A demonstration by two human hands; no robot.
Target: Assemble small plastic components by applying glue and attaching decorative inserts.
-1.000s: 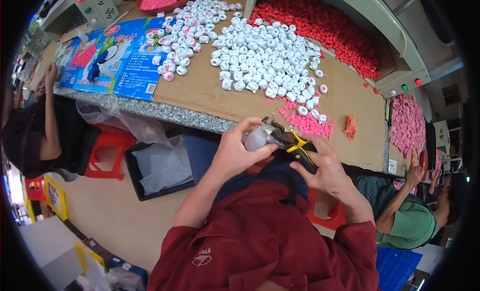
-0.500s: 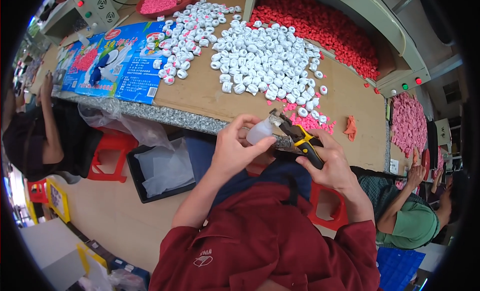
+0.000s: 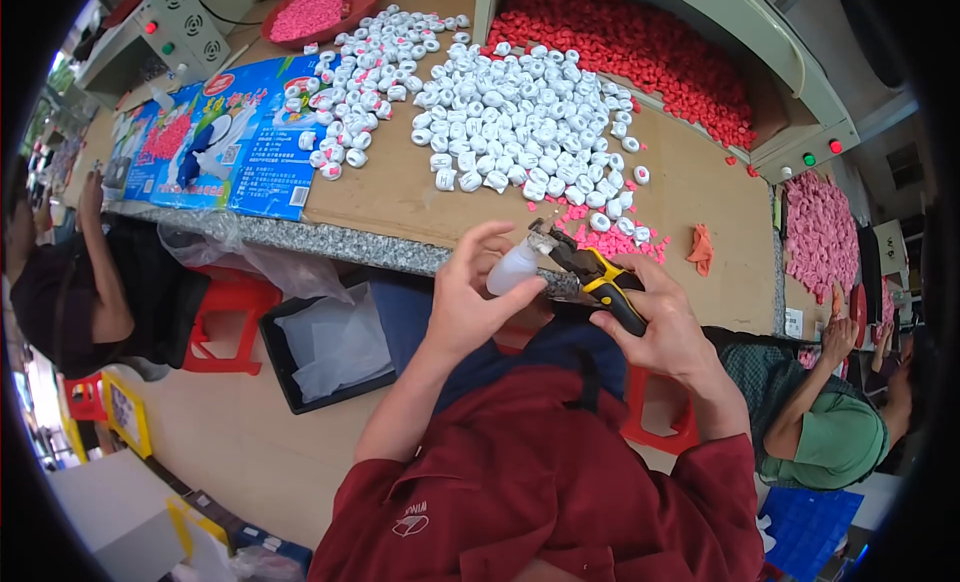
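Note:
My left hand (image 3: 468,300) is closed around a small translucent white bottle (image 3: 513,270), tilted with its top toward the right. A pair of pliers (image 3: 606,285) with yellow and black handles is gripped in my right hand (image 3: 665,322). Their dark jaws are at the bottle's crusted top; whether they clamp it is too small to tell. Both hands are just above the table's near edge. Beyond them lie a large heap of white rounded pieces (image 3: 530,117) with dark marks and a scatter of small pink pieces (image 3: 620,244).
A grey machine housing (image 3: 800,132) holding red pieces (image 3: 640,52) stands at the back right. An orange scrap (image 3: 701,250) lies right of my hands. A red bowl (image 3: 372,0) of pink pieces is far left, near a blue printed sheet (image 3: 270,167). People sit on both sides.
The bottle and my left hand have shifted slightly left, with the pliers still at its top. The view has moved slightly too. Both grips look the same.

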